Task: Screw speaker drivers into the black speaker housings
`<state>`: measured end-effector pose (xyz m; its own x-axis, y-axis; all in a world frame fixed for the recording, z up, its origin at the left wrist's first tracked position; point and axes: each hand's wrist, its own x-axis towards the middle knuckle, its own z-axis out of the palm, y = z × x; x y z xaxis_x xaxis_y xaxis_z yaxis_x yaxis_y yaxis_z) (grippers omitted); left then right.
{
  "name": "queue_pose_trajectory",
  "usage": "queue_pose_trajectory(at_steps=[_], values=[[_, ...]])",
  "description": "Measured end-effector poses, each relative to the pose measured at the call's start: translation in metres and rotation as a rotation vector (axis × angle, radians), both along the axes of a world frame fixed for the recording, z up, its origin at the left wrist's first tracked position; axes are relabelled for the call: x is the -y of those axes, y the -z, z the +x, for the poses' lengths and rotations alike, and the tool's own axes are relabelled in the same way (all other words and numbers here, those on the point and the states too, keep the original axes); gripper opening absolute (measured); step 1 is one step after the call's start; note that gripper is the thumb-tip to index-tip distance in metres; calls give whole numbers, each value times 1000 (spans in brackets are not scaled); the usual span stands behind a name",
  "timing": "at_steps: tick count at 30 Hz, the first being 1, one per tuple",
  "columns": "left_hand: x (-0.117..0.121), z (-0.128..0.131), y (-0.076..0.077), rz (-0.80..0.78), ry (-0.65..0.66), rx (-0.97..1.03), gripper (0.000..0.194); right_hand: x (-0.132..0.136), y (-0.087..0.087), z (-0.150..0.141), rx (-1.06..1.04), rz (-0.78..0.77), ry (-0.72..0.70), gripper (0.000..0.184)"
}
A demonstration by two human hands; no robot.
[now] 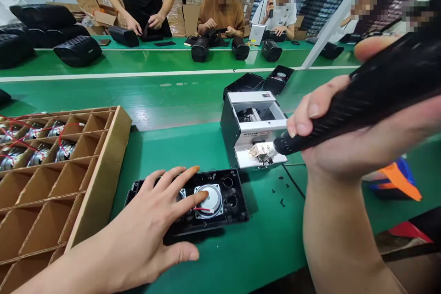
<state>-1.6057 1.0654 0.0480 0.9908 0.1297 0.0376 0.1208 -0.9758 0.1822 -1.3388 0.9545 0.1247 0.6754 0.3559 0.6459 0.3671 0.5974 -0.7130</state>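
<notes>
My left hand lies spread across a black plastic speaker panel on the green bench. Its index fingertip rests on a round speaker driver with a red wire connector, and part of a second driver shows beneath the fingers. In my right hand is a black electric screwdriver, my fingers wrapped round its body. The screwdriver's tip is at the front outlet of a white and black screw feeder. Whether a screw sits on the bit cannot be made out.
A divided cardboard tray with several wired speaker drivers stands at left. Loose screws lie right of the panel. Behind the feeder are black housings. Across the green conveyor, several people work. An orange-handled tool lies at right.
</notes>
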Motion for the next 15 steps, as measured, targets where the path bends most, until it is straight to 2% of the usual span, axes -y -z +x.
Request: queue_pose_trajectory(at_steps=[6,11,13,15], values=[[11,-1,7,60,-57,34,62,1,13,-1,-11,-89,-68,62],[30,-1,8,12,-96,43,59,-2,22,7,86,52,-6,69],[36,0,9,-18,-111,45,58,6,21,9,59,31,-86,64],[38,1,8,-34,-116,37,57,21,17,12,-70,-40,-160,58]])
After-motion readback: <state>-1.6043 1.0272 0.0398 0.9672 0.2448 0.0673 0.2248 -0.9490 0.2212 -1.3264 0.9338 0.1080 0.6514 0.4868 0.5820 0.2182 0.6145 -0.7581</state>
